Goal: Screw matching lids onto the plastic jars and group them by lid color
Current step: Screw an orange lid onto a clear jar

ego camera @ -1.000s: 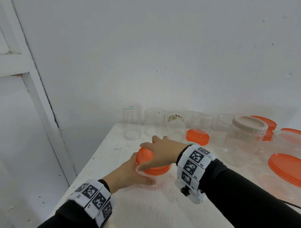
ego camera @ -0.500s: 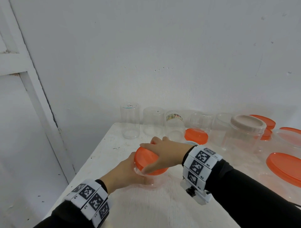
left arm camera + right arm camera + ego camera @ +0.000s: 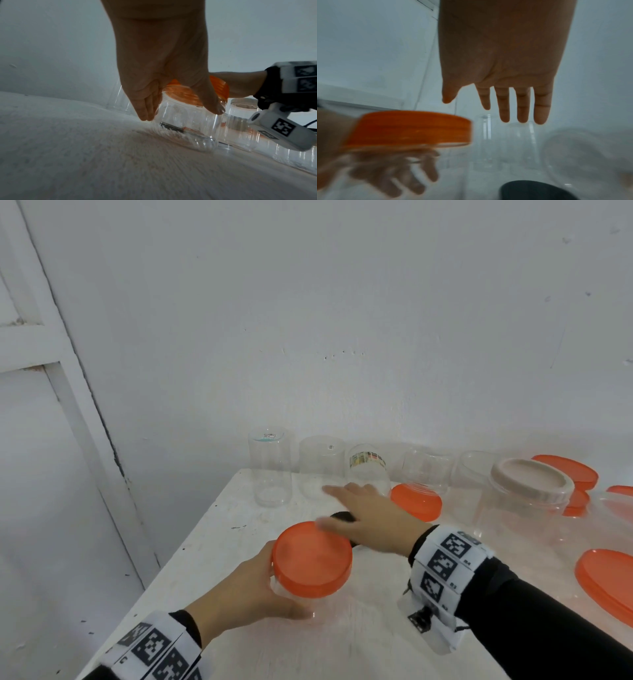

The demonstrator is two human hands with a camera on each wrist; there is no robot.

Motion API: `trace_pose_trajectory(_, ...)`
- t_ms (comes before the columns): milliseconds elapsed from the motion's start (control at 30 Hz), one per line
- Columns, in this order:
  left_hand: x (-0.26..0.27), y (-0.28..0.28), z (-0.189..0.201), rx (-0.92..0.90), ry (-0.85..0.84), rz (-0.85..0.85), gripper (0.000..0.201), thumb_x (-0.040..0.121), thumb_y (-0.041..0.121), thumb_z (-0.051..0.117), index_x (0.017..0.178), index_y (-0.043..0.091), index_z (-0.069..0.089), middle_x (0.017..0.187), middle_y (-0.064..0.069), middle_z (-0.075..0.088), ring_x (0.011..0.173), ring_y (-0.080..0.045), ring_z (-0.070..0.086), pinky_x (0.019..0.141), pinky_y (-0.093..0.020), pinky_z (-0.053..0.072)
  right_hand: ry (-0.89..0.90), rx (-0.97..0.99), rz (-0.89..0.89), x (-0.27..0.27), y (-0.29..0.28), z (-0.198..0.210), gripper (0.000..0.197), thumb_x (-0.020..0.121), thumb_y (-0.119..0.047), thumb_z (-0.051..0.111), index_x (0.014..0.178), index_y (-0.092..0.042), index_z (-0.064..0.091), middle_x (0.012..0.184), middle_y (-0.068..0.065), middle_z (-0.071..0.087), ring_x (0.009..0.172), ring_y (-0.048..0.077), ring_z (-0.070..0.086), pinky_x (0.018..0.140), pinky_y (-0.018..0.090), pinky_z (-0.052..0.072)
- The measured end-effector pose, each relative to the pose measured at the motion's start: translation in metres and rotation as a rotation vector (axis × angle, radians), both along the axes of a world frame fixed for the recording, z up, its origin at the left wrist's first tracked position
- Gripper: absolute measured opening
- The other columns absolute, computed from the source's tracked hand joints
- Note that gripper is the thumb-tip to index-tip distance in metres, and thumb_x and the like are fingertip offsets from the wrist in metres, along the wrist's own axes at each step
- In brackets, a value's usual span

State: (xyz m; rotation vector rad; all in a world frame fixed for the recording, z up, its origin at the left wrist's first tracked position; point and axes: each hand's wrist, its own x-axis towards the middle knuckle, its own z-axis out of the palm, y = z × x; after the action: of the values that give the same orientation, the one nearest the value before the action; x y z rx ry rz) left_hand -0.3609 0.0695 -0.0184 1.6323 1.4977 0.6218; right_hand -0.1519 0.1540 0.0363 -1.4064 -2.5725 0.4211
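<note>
1. The left hand [image 3: 239, 594] is wrapped around the side of a clear jar [image 3: 187, 121], thumb on one side and fingers on the other, and the jar looks tipped on the white table [image 3: 342, 652].
2. An orange lid [image 3: 312, 558] sits on that jar; it looks seated, so I judge this one closed (how tight the thread is cannot be seen).
3. The right hand [image 3: 371, 520] is spread flat with straight fingers and holds nothing; it hovers just beyond the lid, over a small black lid [image 3: 342, 516] lying under its palm.
4. Beyond the right hand's fingertips stand several open clear jars [image 3: 270, 470] along the wall, none with a lid on.
5. Just right of that hand lies a loose orange lid [image 3: 416, 501]; further right is a larger jar with a beige lid [image 3: 532, 484] already on.
6. More loose orange lids [image 3: 606, 583] lie at the far right, well apart from both hands.
7. So, by my reading, two jars are closed, most remain open, and no grouping by colour shows yet.
</note>
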Motion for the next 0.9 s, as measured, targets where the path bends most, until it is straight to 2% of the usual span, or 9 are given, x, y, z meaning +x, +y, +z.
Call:
trace_pose_trajectory(100, 0.000, 0.001, 0.004, -0.017, 0.035, 0.001, 0.104, 0.057, 0.039, 0.092, 0.139, 0.040, 0.027, 0.130, 0.023, 0.047, 0.121, -0.001, 0.048, 0.104, -0.023, 0.040, 0.098, 0.041, -0.213, 0.027, 0.039, 0.006, 0.069, 0.091, -0.057, 0.050, 0.148, -0.024, 0.030, 0.148, 0.006, 0.037, 0.135, 0.028, 0.030, 0.105, 0.044, 0.032)
trace_pose_trajectory(200, -0.002, 0.003, 0.008, -0.011, 0.034, 0.010, 0.106, 0.060, 0.034, 0.091, 0.143, 0.038, 0.025, 0.139, 0.020, 0.043, 0.128, -0.004, 0.045, 0.111, -0.028, 0.037, 0.159, 0.056, -0.441, 0.052, 0.079, 0.012, 0.064, 0.092, -0.047, 0.054, 0.144, -0.014, 0.035, 0.140, 0.013, 0.041, 0.129, 0.032, 0.035, 0.101, 0.043, 0.035)
trace_pose_trajectory(267, -0.004, 0.005, 0.008, -0.004, 0.016, 0.006, 0.110, 0.061, 0.033, 0.091, 0.145, 0.039, 0.020, 0.142, 0.022, 0.038, 0.130, -0.002, 0.042, 0.110, -0.024, 0.038, 0.157, 0.055, -0.559, 0.064, 0.101, 0.015, 0.063, 0.093, -0.044, 0.054, 0.142, -0.009, 0.036, 0.140, 0.016, 0.040, 0.129, 0.033, 0.035, 0.100, 0.043, 0.036)
trace_pose_trajectory(367, -0.010, 0.010, 0.005, 0.009, -0.017, 0.001, 0.111, 0.060, 0.033, 0.092, 0.140, 0.047, 0.015, 0.136, 0.031, 0.034, 0.123, 0.008, 0.044, 0.095, -0.006, 0.041, 0.130, 0.057, -0.691, 0.072, 0.129, 0.018, 0.060, 0.094, -0.040, 0.053, 0.138, -0.004, 0.037, 0.138, 0.018, 0.040, 0.125, 0.034, 0.037, 0.095, 0.042, 0.038)
trace_pose_trajectory(433, -0.015, 0.014, 0.002, -0.003, -0.058, 0.024, 0.112, 0.052, 0.038, 0.092, 0.132, 0.052, 0.015, 0.131, 0.034, 0.033, 0.115, 0.014, 0.044, 0.089, -0.003, 0.041, 0.095, 0.055, -0.741, 0.074, 0.144, 0.019, 0.059, 0.094, -0.040, 0.053, 0.136, -0.001, 0.038, 0.137, 0.019, 0.040, 0.124, 0.034, 0.038, 0.095, 0.043, 0.038)
trace_pose_trajectory(500, -0.021, 0.019, 0.000, 0.000, -0.087, 0.046, 0.112, 0.042, 0.046, 0.091, 0.126, 0.056, 0.017, 0.131, 0.035, 0.034, 0.116, 0.012, 0.045, 0.091, -0.006, 0.042, 0.013, 0.049, -0.780, 0.074, 0.157, 0.018, 0.063, 0.093, -0.043, 0.052, 0.136, 0.000, 0.037, 0.138, 0.020, 0.039, 0.126, 0.035, 0.037, 0.100, 0.043, 0.035)
trace_pose_trajectory(667, -0.035, 0.037, -0.003, 0.056, -0.101, 0.124, 0.119, 0.036, 0.052, 0.093, 0.130, 0.057, 0.019, 0.133, 0.034, 0.035, 0.119, 0.007, 0.048, 0.093, -0.015, 0.047, -0.192, -0.010, -0.882, 0.077, 0.185, 0.010, 0.082, 0.090, -0.060, 0.048, 0.140, 0.002, 0.033, 0.141, 0.023, 0.040, 0.128, 0.039, 0.039, 0.104, 0.043, 0.032)
trace_pose_trajectory(733, -0.038, 0.045, -0.002, 0.077, -0.058, 0.150, 0.115, 0.038, 0.054, 0.093, 0.127, 0.059, 0.021, 0.133, 0.034, 0.036, 0.123, -0.001, 0.049, 0.100, -0.022, 0.047, -0.248, -0.044, -0.909, 0.082, 0.193, 0.005, 0.088, 0.087, -0.067, 0.046, 0.142, 0.001, 0.033, 0.143, 0.023, 0.039, 0.131, 0.039, 0.038, 0.107, 0.045, 0.029)
trace_pose_trajectory(900, -0.038, 0.064, -0.006, 0.071, -0.043, 0.249, 0.117, 0.046, 0.039, 0.095, 0.138, 0.045, 0.024, 0.132, 0.028, 0.039, 0.125, -0.009, 0.046, 0.106, -0.033, 0.044, -0.374, -0.075, -0.897, 0.093, 0.202, -0.004, 0.087, 0.081, -0.079, 0.040, 0.136, -0.011, 0.046, 0.145, 0.017, 0.043, 0.136, 0.033, 0.038, 0.115, 0.051, 0.011)
